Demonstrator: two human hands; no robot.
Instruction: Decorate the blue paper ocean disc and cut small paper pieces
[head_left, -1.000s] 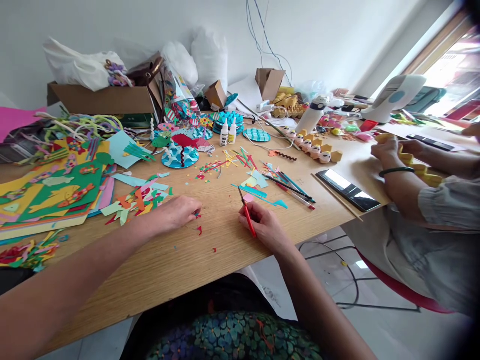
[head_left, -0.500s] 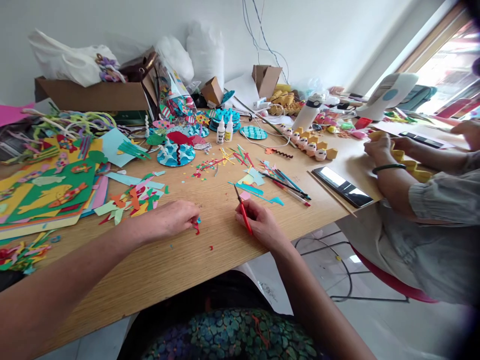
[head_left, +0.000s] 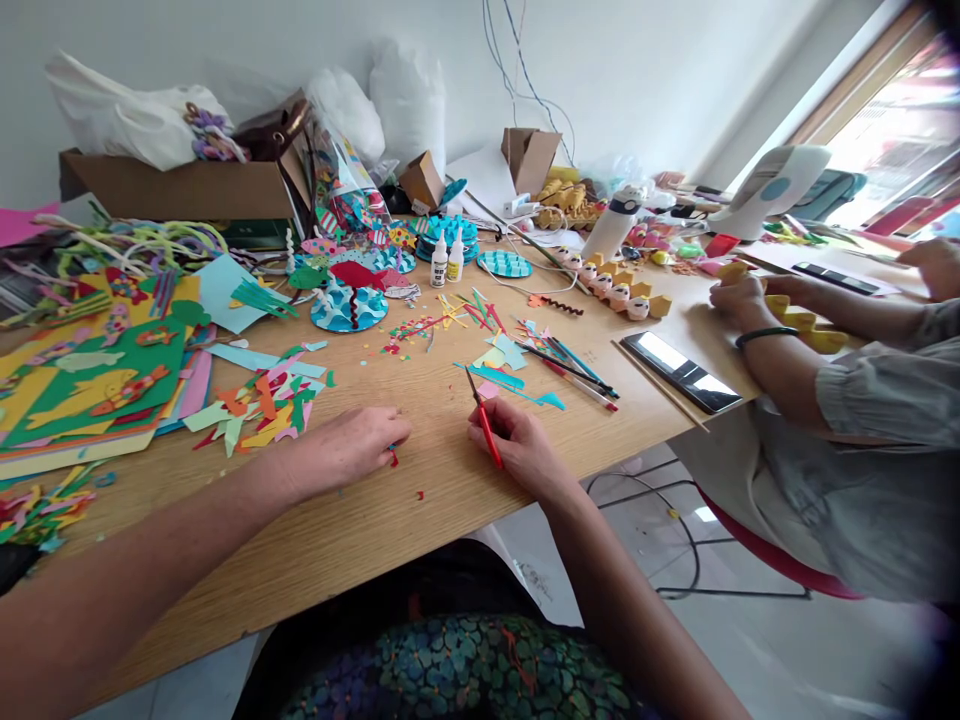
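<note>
Cluttered wooden table (head_left: 360, 520), left hand (head_left: 349, 445) near its front edge, grip pinched on a red paper scrap (head_left: 393, 458), right hand (head_left: 521, 447) just beside, grip closed around red-handled scissors (head_left: 482, 423), blades pointing toward the far edge

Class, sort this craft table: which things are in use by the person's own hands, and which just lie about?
In use: left hand pinching a small red paper scrap; right hand holding red scissors.

Lying about: glue bottles, phone, cardboard box, green paper sheet, pens.
</note>
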